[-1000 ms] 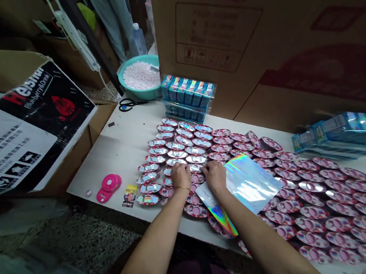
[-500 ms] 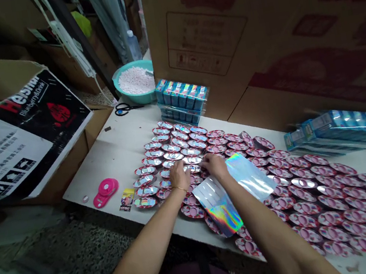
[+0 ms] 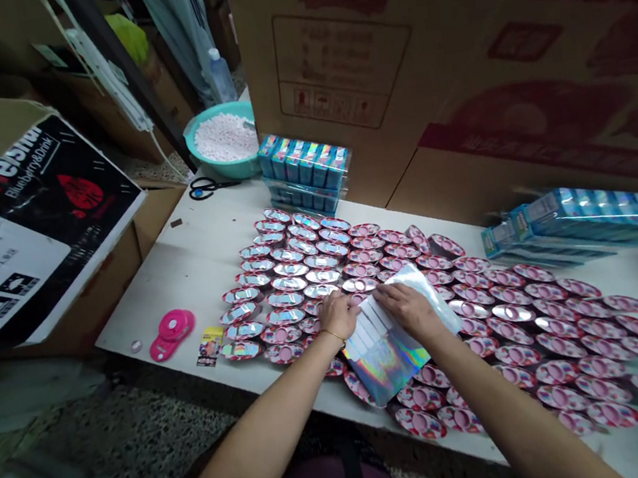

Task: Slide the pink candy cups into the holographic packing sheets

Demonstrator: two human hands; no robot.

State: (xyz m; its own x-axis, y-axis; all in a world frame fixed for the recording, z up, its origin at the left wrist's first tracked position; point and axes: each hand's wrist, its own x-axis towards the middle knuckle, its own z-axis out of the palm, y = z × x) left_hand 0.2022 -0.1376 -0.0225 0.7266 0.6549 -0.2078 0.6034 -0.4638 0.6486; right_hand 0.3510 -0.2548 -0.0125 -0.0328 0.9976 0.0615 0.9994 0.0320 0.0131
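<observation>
A shiny rainbow-silver sticker sheet (image 3: 390, 366) lies tilted over rows of oval-topped pink packs (image 3: 559, 398). My left hand (image 3: 339, 315) is at the sheet's upper left edge, fingers closed on it. My right hand (image 3: 409, 309) rests over the sheet's upper part with its fingertips bent together at the top edge. What the fingertips pinch there is too small to make out. Packs on the left carry silvery oval stickers (image 3: 283, 299) on their tops; many on the right show bare pink tops.
On the table's left are a pink punch-like tool (image 3: 172, 334), a small yellow-black card (image 3: 210, 347) and black scissors (image 3: 211, 186). Behind stand a teal basin (image 3: 192, 139) of white pieces, wrapped blue boxes (image 3: 306, 163), more blue boxes (image 3: 584, 215) and a large carton (image 3: 351, 62).
Both hands have come back from a pack top onto the sticker sheet, the left moving right and nearer, the right moving right. The view has shifted slightly.
</observation>
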